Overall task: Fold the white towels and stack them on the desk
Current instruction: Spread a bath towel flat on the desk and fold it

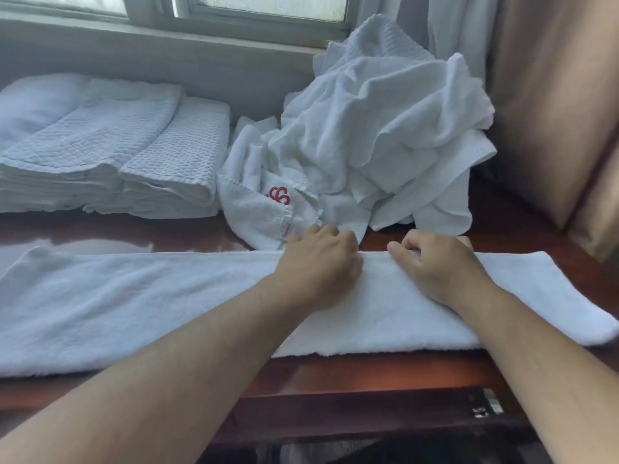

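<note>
A long white towel (140,303) lies folded into a strip across the front of the dark wooden desk (368,366). My left hand (318,259) and my right hand (438,262) sit side by side at the strip's far edge, fingers curled down over it. A loose heap of unfolded white towels (378,135) rises just behind my hands; one towel in it shows a red logo (279,195). Two stacks of folded white towels (110,152) stand at the back left of the desk.
A window sill and frame (234,31) run along the back wall. A tan curtain (552,105) hangs at the right, close to the heap. The desk's front edge has a drawer with metal hardware (485,405) below my right forearm.
</note>
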`<state>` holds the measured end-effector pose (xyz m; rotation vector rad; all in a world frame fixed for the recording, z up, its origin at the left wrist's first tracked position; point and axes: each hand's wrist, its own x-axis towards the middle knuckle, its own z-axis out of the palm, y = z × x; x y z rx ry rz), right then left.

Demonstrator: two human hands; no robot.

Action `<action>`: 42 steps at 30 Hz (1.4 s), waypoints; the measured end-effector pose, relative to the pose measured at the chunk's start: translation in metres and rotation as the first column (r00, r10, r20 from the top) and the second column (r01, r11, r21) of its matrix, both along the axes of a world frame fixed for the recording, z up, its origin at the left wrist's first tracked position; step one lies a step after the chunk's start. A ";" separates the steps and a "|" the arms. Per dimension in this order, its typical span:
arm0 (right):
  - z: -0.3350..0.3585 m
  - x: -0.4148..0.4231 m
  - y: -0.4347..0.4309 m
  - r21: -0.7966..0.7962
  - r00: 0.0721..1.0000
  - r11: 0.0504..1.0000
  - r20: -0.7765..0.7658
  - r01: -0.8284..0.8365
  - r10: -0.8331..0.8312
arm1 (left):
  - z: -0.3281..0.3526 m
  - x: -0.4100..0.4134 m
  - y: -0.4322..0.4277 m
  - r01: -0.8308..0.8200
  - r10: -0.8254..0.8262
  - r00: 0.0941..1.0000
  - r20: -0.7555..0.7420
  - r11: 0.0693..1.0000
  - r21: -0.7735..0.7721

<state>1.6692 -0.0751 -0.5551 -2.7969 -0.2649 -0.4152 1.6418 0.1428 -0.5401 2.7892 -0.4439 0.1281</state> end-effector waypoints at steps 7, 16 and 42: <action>0.003 -0.004 -0.100 -0.088 0.974 0.971 -0.017 0.224 -0.226 | -0.020 0.003 -0.041 0.101 -0.099 0.994 0.042 0.994 -0.044; 0.015 0.014 -0.107 -0.232 0.923 0.900 -0.020 0.370 -0.384 | -0.025 0.003 -0.039 0.121 -0.116 0.990 0.081 0.990 -0.071; 0.002 -0.064 0.166 -0.129 0.916 0.985 -0.397 -0.114 0.054 | -0.020 -0.081 0.192 -0.273 0.296 0.943 -0.152 0.950 0.155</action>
